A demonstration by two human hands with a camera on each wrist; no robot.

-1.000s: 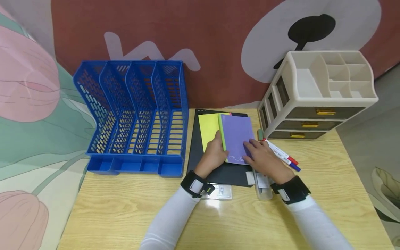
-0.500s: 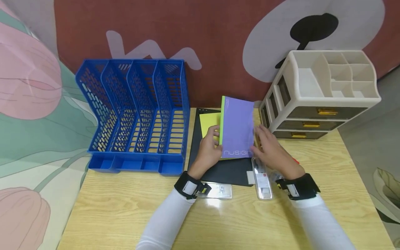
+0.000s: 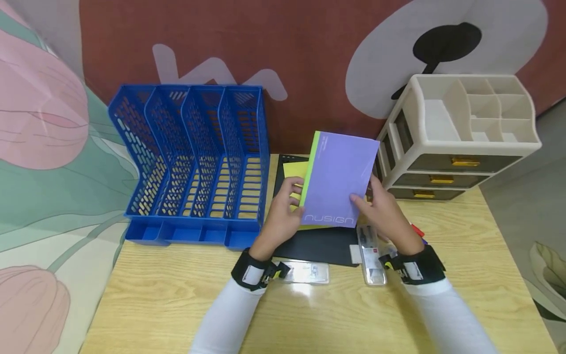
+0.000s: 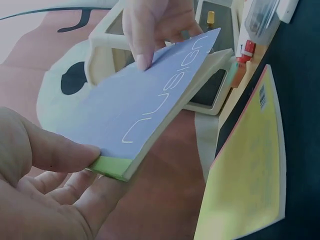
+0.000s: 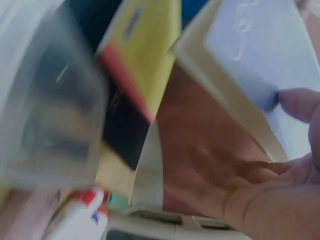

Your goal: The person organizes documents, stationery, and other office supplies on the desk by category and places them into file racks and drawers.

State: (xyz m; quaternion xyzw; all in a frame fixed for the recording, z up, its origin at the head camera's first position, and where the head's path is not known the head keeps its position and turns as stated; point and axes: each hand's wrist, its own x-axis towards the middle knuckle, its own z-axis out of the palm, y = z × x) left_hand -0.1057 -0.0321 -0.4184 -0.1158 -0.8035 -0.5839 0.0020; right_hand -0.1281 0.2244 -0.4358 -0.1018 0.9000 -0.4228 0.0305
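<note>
1. One purple notebook (image 3: 338, 179), lime strip down spine, "NUSIGN" in thin outline letters nr cover's lower edge; held up off desk (image 3: 331, 319), tilted, cover facing head cam.
2. L hand (image 3: 281, 214) pinches spine side at lower L corner: thumb on lime strip, fingers curled underneath (clear in L wrist view).
3. R hand (image 3: 385, 211) grips opp. edge, thumb pressed on cover, other fingers behind. R wrist view blurry, but shows fingers reaching under, pages slightly parted from cover.
4. Yellow notebook (image 3: 294, 169) w/ pinkish-red spine lies below, partly hidden by purple one; rests on black folder (image 3: 323, 248), flat on desk.
5. Clear plastic case (image 3: 371, 260) just beside folder's R edge, stuff inside incl. white label w/ red mark. Small white block (image 3: 355, 254) btwn case & folder.
6. 2nd clear case (image 3: 308, 272) lies crosswise, nr folder's bottom edge, close to L wrist.
7. Markers, red (image 3: 417, 229) + blue, mostly behind R hand; small green/orange block (image 4: 236, 75) nr drawer unit.
8. Blue file rack (image 3: 194, 232) on L: 4 tall slots, small trays along front.
9. Cream drawer unit (image 3: 479, 146) on R: 3 dark drawers, gold pulls, open compartments on top.
</note>
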